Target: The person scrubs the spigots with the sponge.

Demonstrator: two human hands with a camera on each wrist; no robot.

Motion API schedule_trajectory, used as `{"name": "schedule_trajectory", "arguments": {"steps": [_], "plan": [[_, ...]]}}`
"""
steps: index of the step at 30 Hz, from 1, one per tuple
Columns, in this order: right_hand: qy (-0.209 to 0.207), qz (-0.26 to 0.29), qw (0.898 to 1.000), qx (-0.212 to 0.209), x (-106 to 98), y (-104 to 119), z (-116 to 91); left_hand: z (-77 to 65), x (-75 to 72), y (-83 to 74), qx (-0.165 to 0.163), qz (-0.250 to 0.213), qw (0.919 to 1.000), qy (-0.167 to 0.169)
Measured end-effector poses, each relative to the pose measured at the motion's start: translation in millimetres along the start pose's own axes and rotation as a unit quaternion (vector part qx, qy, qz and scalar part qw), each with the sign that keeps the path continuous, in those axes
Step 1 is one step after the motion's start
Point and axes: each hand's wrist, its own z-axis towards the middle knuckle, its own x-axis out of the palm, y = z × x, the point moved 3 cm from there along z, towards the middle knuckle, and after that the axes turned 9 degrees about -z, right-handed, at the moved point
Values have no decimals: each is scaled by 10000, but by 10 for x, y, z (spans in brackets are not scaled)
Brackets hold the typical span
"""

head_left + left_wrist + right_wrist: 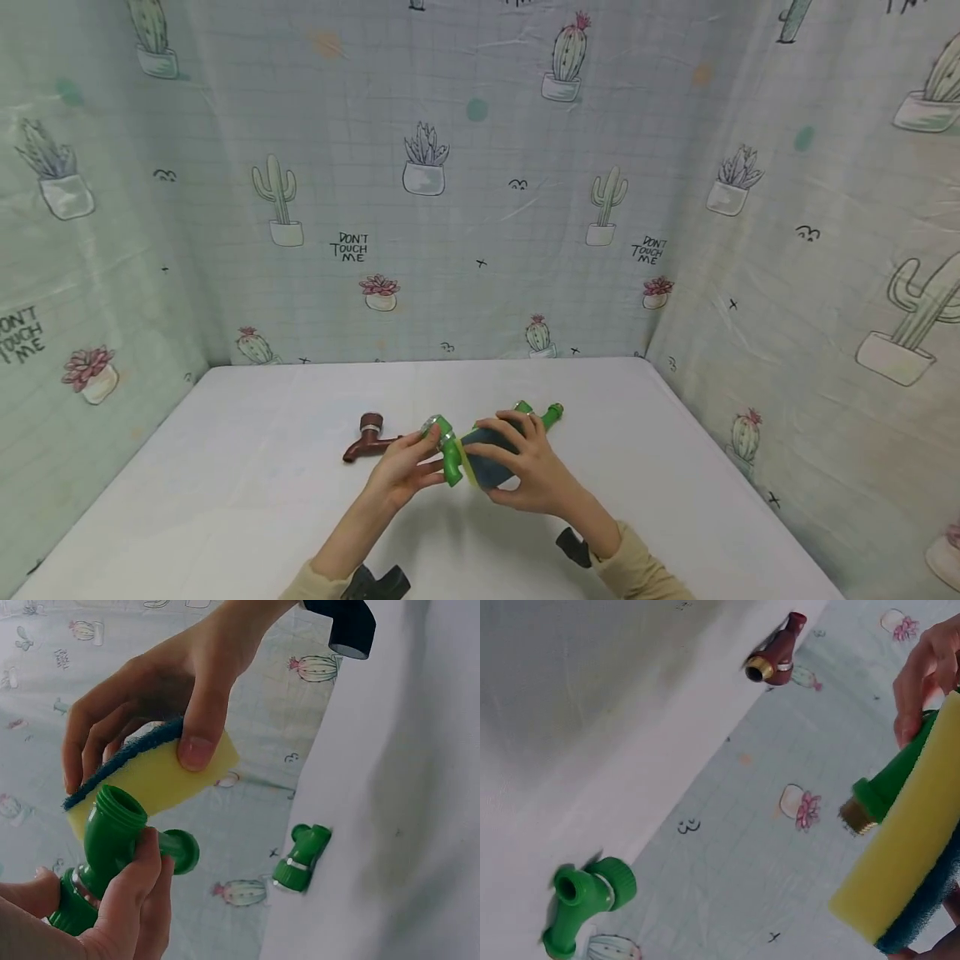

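Head view, lower centre: left grip [405, 473] curled round green tap [451, 458]; right grip [538, 477], just right, clasps blue-and-yellow sponge [490, 473] close beside it, contact unclear. Second green tap [589, 900] on worktop [225, 500], lower left of right wrist view. Brown tap [368, 443] left of hands in head view.

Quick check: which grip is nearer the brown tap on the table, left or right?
Left. In the head view, the left grip, holding a green tap, is just right of the brown tap; the right grip, holding the sponge, is farther right.
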Motion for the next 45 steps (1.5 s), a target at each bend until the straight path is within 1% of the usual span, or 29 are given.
{"name": "schedule_trajectory", "arguments": {"steps": [1, 4, 7, 9, 12, 16, 19, 21, 24, 26, 28, 30, 33, 35, 37, 40, 45], "plan": [[-30, -79, 10000, 19, 9, -22, -4, 7, 0, 7, -1, 57, 10000, 53], [-59, -358, 9990, 261, 15, -128, -17, 21, 4, 12, 24, 221, 9997, 110], [-70, -656, 9966, 495, 2, -231, -36, 24, 5, 8, 76, 285, 9995, 65], [-84, -670, 9961, 561, -16, -250, -40, 27, 4, 12, 69, 250, 9997, -2], [-82, -483, 9979, 434, -35, -185, -30, 28, 13, 15, 53, 151, 9999, -53], [-179, -29, 9998, 0, -44, -10, 22, 53, 38, 12, 48, 46, 9999, -86], [-281, -17, 9995, -156, -37, 21, 65, 57, 43, -4, 44, 71, 9999, -74], [-282, -246, 9993, -63, -20, -46, 72, 47, 38, -17, 34, 104, 9999, -34], [-226, -573, 9980, 165, 14, -208, 39, 31, 30, -31, 39, 90, 9999, 42], [-170, -733, 9966, 345, 23, -303, 12, 32, 27, -35, 41, 51, 10000, 35], [-147, -774, 9956, 509, 20, -362, -5, 42, 21, -39, 65, 37, 10000, -14], [-188, -678, 9958, 591, 3, -367, -2, 52, 17, -47, 70, 43, 9999, -72], [-243, -348, 9978, 519, -25, -291, 28, 71, 16, -58, 80, 43, 9999, -99], [-241, -92, 9991, 341, -29, -208, 55, 83, 23, -59, 40, 34, 10000, -49], [-164, 28, 9997, 185, -14, -141, 81, 93, 25, -56, 8, 19, 10000, -3], [-121, 14, 9999, 122, 24, -120, 103, 98, 24, -55, 4, 131, 9999, 36], [-151, -335, 9991, 198, 59, -212, 130, 101, 12, -51, 191, 447, 9988, 42]]}}
